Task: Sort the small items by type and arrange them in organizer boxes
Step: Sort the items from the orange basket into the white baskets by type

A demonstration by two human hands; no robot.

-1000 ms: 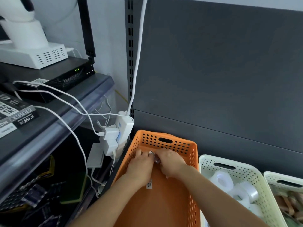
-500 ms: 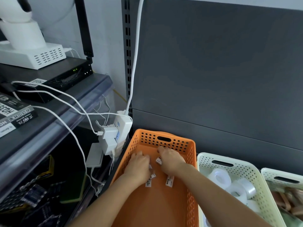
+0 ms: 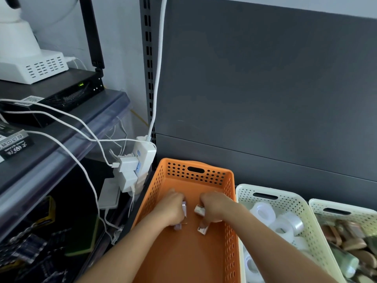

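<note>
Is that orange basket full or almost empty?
Almost empty: the orange basket shows a mostly bare floor, with only a few small items, some held by the left hand and right hand.

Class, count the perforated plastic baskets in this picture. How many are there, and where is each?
3. The orange basket is leftmost; a cream basket holding tape rolls sits right of it; a second cream basket is far right, partly cut off. More may lie outside the frame.

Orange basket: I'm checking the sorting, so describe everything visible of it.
The orange basket looks plastic: rectangular, perforated walls, a handle slot in the far end, solid floor. It sits upright beside a white basket. The left hand and right hand are inside, holding small items; others lie on its floor.
</note>
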